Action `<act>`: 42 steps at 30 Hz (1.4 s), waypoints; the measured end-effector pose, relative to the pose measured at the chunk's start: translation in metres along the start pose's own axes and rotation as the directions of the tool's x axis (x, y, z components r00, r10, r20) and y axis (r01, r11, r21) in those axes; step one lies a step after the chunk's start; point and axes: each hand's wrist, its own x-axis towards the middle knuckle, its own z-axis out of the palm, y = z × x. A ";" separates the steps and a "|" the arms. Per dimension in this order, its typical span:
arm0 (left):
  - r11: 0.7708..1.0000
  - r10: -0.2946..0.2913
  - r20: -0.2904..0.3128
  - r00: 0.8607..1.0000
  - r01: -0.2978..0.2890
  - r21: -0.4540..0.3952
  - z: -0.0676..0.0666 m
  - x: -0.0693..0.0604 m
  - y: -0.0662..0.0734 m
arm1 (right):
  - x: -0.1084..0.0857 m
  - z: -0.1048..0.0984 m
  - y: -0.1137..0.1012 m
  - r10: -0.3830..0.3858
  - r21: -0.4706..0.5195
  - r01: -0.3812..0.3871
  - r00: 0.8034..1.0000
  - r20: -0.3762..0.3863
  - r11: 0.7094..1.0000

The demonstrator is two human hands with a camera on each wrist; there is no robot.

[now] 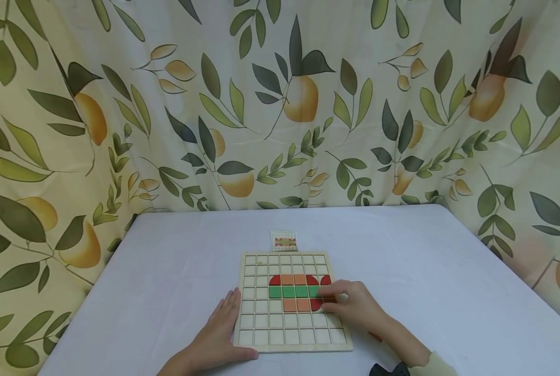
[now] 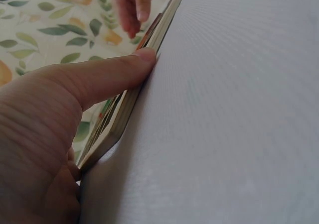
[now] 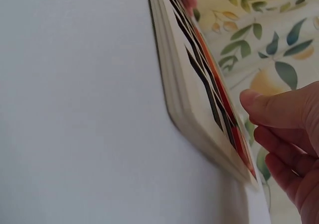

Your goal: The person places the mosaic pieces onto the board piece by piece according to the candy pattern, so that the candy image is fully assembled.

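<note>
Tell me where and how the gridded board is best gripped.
Probably by its left rim and right rim, coming from both sides: the board lies flat and is thick enough to pinch, while coloured tiles occupy its middle rows. The left hand rests at the near-left corner.

A cream curtain (image 1: 167, 26), printed with orange fruits (image 1: 301, 99) and long green and dark leaves (image 1: 348, 77), hangs along the far side and down the left and right, its left part yellower. Before it spreads a white-covered table (image 1: 181, 245), its far corners rounded.
</note>
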 end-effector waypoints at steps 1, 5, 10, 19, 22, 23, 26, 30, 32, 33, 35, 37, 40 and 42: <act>1.000 -0.001 -0.001 1.000 0.001 0.000 0.000 0.000 0.000 | -0.002 -0.003 0.001 0.030 0.002 -0.030 1.000 -0.005 1.000; 1.000 0.002 -0.003 1.000 -0.002 -0.004 0.000 0.000 -0.001 | -0.011 -0.013 0.005 0.076 -0.011 -0.076 0.997 -0.031 0.997; 1.000 0.012 -0.003 1.000 -0.012 -0.005 0.000 0.000 -0.001 | -0.024 -0.024 0.010 0.132 -0.016 -0.134 0.989 -0.068 0.991; 0.999 0.037 -0.021 0.999 -0.037 -0.011 0.000 -0.004 -0.004 | -0.038 -0.036 0.016 0.205 -0.052 -0.213 0.971 -0.122 0.976; 0.999 0.040 -0.025 0.999 -0.041 -0.015 0.000 -0.004 -0.005 | -0.041 -0.038 0.018 0.225 -0.065 -0.235 0.965 -0.135 0.970; 0.999 0.042 -0.025 0.999 -0.042 -0.017 0.001 -0.004 -0.005 | -0.042 -0.039 0.018 0.234 -0.070 -0.245 0.962 -0.137 0.967; 0.999 0.044 -0.026 0.999 -0.045 -0.016 0.001 -0.003 -0.004 | -0.046 -0.043 0.018 0.272 -0.073 -0.284 0.952 -0.139 0.956; 0.999 0.043 -0.023 0.999 -0.043 -0.019 0.000 -0.004 -0.003 | -0.051 -0.046 0.020 0.289 -0.088 -0.303 0.947 -0.144 0.949; 0.999 0.038 -0.022 0.999 -0.039 -0.021 0.000 -0.004 -0.002 | -0.053 -0.046 0.020 0.296 -0.098 -0.312 0.944 -0.147 0.945; 0.999 0.037 -0.021 0.999 -0.038 -0.021 0.000 -0.004 -0.002 | -0.053 -0.047 0.020 0.300 -0.105 -0.316 0.943 -0.148 0.943; 0.999 0.035 -0.021 0.999 -0.035 -0.019 -0.001 -0.004 -0.002 | -0.055 -0.047 0.019 0.315 -0.114 -0.333 0.937 -0.153 0.936; 0.999 0.037 -0.022 0.999 -0.037 -0.018 -0.001 -0.004 -0.001 | -0.056 -0.047 0.019 0.332 -0.116 -0.352 0.930 -0.160 0.929; 0.999 0.041 -0.024 0.999 -0.041 -0.017 0.000 -0.004 -0.001 | -0.057 -0.047 0.017 0.362 -0.102 -0.382 0.916 -0.175 0.918; 0.999 0.043 -0.025 0.999 -0.043 -0.018 0.000 -0.004 -0.002 | -0.058 -0.046 0.017 0.385 -0.088 -0.404 0.906 -0.177 0.910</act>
